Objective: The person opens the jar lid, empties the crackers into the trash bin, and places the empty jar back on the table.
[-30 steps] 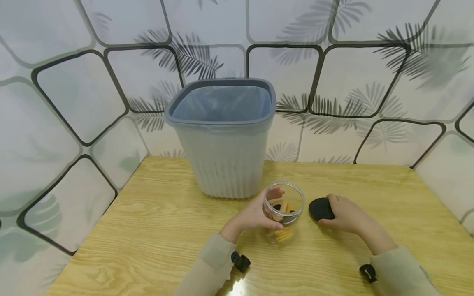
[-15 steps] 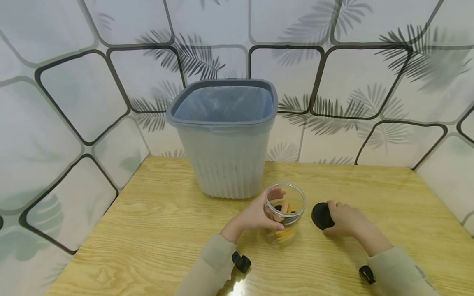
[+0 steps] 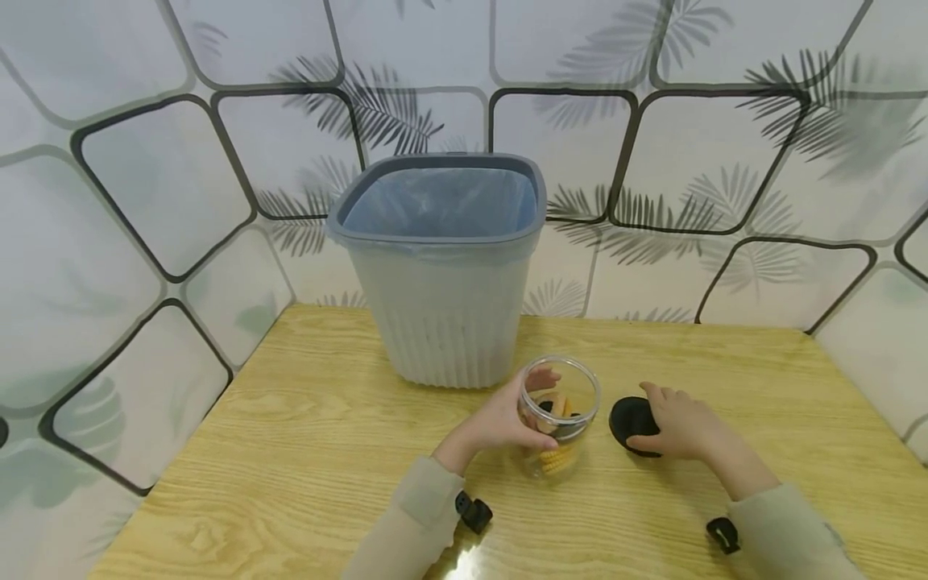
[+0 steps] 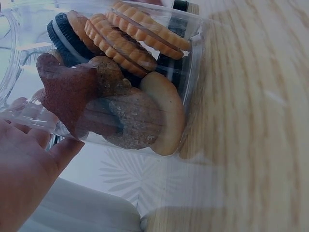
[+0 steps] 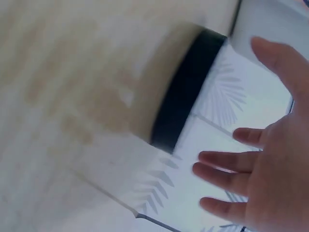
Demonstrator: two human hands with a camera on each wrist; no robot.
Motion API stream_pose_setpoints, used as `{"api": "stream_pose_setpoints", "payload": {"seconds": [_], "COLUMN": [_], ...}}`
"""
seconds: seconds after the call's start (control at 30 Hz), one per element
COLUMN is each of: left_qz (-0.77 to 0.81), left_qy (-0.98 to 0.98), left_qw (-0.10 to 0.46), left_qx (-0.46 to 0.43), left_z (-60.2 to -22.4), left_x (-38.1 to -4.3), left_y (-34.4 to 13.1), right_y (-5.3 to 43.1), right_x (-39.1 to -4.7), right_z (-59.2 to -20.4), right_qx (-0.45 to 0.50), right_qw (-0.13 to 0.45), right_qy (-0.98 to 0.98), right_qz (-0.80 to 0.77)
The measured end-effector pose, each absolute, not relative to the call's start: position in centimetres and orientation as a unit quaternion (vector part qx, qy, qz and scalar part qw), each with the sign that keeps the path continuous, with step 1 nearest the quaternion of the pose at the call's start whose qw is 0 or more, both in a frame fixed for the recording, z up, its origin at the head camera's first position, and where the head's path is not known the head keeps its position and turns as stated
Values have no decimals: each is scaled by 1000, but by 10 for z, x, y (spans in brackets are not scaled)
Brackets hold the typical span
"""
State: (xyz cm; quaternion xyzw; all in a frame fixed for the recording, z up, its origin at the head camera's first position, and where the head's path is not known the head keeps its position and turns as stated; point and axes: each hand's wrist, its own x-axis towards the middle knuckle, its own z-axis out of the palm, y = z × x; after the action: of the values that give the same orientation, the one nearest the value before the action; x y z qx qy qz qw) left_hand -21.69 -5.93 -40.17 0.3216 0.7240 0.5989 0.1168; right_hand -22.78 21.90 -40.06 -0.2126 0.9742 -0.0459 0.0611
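Observation:
My left hand [image 3: 502, 420] grips a clear round jar [image 3: 562, 420] by its side, thumb in front and fingers behind. The jar stands on the wooden table with its top uncovered. Inside it, the left wrist view shows ridged sandwich cookies [image 4: 120, 46], a dark sandwich cookie [image 4: 69, 39] and brown and pale biscuits [image 4: 130, 118]. To the right of the jar, a black round lid [image 3: 629, 422] lies flat on the table. My right hand [image 3: 685, 428] is over the lid's right edge with fingers spread; in the right wrist view a gap shows between fingers and lid [image 5: 188, 92].
A pale ribbed bin [image 3: 442, 306] with a grey rim and a bag liner stands behind the jar, close to my left hand. The wooden table [image 3: 312, 435] ends at a patterned wall covering [image 3: 558, 153] at the back and left.
The lid, tilted in my right hand half a second ago, now lies flat on the table, and the right fingers have spread away from it. The left hand and jar stay in place.

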Motion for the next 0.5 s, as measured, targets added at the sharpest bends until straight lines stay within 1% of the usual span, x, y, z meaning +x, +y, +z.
{"api": "stream_pose_setpoints", "payload": {"seconds": [0.13,0.23,0.5], "left_qz": [602,598,592], "left_qy": [720,723,727], "left_qw": [121,118,103], "left_qx": [322,324,331], "left_z": [-402,-402,-400], "left_x": [-217,-217,-216], "left_y": [-59,-59,-59], "right_y": [221,222,212], "right_x": [-233,-237,-250], "right_z": [-391,-377,-339], "right_qx": [-232,-243,-261], "right_qw": [4,-20,-31], "right_qy": [970,965,951], "right_qz": [-71,-100,-161]}}
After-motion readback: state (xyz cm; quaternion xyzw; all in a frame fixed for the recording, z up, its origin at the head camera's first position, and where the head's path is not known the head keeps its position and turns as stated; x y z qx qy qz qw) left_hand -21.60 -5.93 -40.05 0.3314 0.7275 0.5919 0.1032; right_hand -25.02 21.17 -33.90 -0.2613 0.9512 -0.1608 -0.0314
